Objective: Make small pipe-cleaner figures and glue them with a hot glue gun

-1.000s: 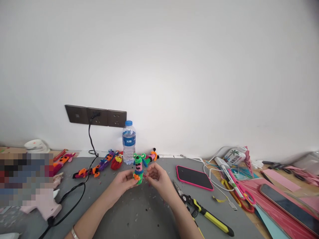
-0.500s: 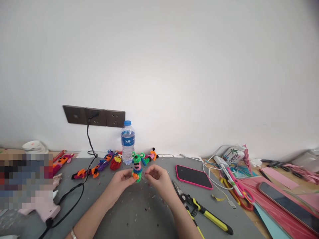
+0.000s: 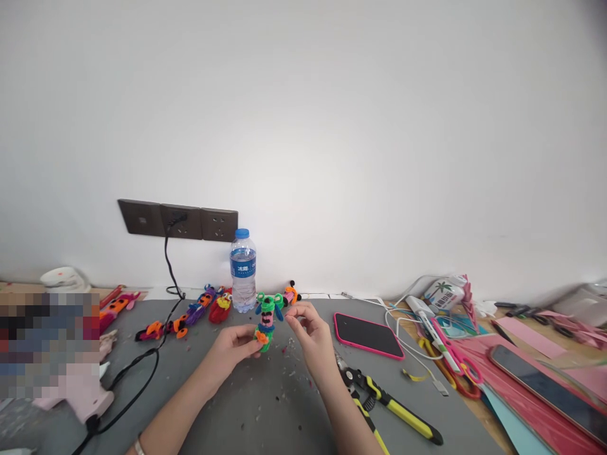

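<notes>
Left hand grips the pipe-cleaner figure by its base, upright at mat centre, prob. so the head stays free to work on. Right hand at 3 o'clock of it, fingertips pinched near the ear; whether they hold anything, can't tell, too small. Cutters at 4 o'clock, blades partly behind the wrist. Left edge is pixelated.

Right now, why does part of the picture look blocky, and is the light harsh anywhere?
In the head view, a pixelated patch covers the left edge; the light is soft and even, with a bright, washed-out wall and faint shadows. The left hand holds a sharp pipe-cleaner figure; the right hand hovers beside it. The wide lens bends the table's edges.
</notes>
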### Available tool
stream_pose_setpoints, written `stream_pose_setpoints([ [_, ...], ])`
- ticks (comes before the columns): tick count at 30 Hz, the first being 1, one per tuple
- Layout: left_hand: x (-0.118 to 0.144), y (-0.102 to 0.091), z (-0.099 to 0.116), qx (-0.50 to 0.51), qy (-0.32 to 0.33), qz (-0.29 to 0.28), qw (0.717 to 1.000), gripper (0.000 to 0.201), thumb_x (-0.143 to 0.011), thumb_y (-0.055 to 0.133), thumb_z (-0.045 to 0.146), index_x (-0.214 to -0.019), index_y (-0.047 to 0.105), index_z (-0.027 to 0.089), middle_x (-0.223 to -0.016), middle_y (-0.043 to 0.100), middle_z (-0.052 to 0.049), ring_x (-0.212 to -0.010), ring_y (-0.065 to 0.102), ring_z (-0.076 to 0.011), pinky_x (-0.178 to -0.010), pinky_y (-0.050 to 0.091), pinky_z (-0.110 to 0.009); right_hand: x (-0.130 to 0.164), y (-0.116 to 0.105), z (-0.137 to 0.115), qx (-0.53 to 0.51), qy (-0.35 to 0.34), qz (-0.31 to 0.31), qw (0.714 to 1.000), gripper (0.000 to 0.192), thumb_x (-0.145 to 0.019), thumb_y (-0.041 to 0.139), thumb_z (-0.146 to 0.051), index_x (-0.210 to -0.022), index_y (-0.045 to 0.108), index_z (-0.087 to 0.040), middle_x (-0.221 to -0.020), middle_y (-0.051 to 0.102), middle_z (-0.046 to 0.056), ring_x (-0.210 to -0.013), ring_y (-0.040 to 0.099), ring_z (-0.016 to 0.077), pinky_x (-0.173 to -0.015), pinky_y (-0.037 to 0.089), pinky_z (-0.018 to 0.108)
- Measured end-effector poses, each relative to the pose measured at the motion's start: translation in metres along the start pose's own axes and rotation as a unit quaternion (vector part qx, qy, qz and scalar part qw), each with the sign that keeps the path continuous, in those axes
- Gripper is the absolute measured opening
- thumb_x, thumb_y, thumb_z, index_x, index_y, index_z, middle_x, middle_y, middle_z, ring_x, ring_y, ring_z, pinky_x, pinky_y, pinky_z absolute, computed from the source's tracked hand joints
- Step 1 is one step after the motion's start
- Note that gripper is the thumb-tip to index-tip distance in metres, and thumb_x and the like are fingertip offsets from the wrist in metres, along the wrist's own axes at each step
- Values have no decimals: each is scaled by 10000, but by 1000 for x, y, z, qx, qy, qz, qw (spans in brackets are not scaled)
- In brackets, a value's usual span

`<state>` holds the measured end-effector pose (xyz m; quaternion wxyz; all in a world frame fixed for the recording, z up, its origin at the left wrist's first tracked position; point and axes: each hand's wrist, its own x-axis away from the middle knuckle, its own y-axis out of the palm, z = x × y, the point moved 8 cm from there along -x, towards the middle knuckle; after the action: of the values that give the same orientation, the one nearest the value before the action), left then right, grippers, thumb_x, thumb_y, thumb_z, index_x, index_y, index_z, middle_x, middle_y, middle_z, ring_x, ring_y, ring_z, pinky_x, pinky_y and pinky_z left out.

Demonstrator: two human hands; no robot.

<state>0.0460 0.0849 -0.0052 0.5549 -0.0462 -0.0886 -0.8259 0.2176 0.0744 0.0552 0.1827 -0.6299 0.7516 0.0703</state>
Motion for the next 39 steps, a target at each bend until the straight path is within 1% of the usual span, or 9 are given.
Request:
stream_pose_setpoints([
  [3, 1, 4, 0, 16, -1, -22, 1000, 430, -710, 769, 449, -1040, 761, 174, -938, 715, -86, -825, 587, -200, -733, 497, -291, 3, 3, -7, 36, -22, 1, 999, 169, -873, 581, -339, -783, 650, -215, -972, 595, 74, -942, 562, 236, -781, 411, 327],
  [5, 2, 6, 0, 26, -4, -30, 999, 425, -709, 774, 441, -1037, 760, 172, -924, 708, -85, -821, 578, -195, -726, 492, -285, 5, 7, -11, 38, -32, -9, 999, 181, -891, 563, -332, -786, 652, -215, -1021, 583, 85, -1012, 551, 251, -847, 412, 350],
  [9, 5, 10, 2, 48, -7, -37, 998, 412, -708, 775, 442, -1017, 764, 169, -932, 699, -90, -821, 571, -192, -713, 486, -279, 8, 11, -16, 25, -46, -14, 999, 175, -900, 557, -318, -792, 653, -219, -1026, 575, 88, -1045, 546, 259, -897, 418, 378],
  [15, 8, 14, 6, 59, -10, -44, 997, 401, -682, 798, 435, -981, 773, 169, -864, 682, -75, -777, 546, -175, -675, 470, -262, 10, 9, -21, 27, -55, 7, 998, 152, -872, 594, -294, -753, 667, -232, -994, 574, 81, -1008, 551, 256, -868, 435, 372],
  [22, 9, 17, 8, 56, -4, -59, 997, 402, -681, 802, 427, -1000, 772, 185, -864, 684, -69, -771, 541, -171, -653, 462, -252, 10, 10, -25, 31, -64, 2, 997, 139, -870, 575, -252, -754, 649, -231, -978, 566, 78, -986, 545, 245, -833, 429, 351],
  [26, 9, 16, 7, 50, -3, -61, 997, 383, -708, 785, 410, -1021, 767, 189, -886, 684, -71, -777, 540, -170, -660, 463, -252, 10, 7, -24, 25, -63, 23, 997, 32, -845, 599, -245, -820, 587, -230, -933, 591, 52, -925, 560, 232, -769, 401, 329],
  [29, 7, 13, 6, 48, -3, -55, 997, 384, -718, 777, 411, -1033, 763, 191, -891, 682, -68, -781, 537, -171, -670, 462, -254, 11, 4, -20, 14, -49, 40, 998, 91, -850, 603, -264, -877, 524, -229, -921, 602, 37, -925, 571, 227, -750, 368, 319],
  [33, 7, 12, 7, 42, 2, -50, 998, 404, -717, 772, 422, -1046, 759, 187, -901, 682, -72, -779, 536, -177, -669, 463, -261, 11, 5, -14, 12, -38, 34, 999, 108, -865, 588, -283, -904, 502, -229, -948, 602, 40, -904, 568, 218, -753, 355, 320],
  [39, 8, 14, 11, 25, 9, -53, 998, 400, -705, 776, 420, -1033, 765, 192, -875, 688, -68, -763, 533, -178, -638, 457, -258, 10, 10, -13, -9, -41, 15, 999, 181, -850, 591, -271, -783, 428, -234, -904, 595, 36, -855, 539, 206, -728, 347, 310],
])
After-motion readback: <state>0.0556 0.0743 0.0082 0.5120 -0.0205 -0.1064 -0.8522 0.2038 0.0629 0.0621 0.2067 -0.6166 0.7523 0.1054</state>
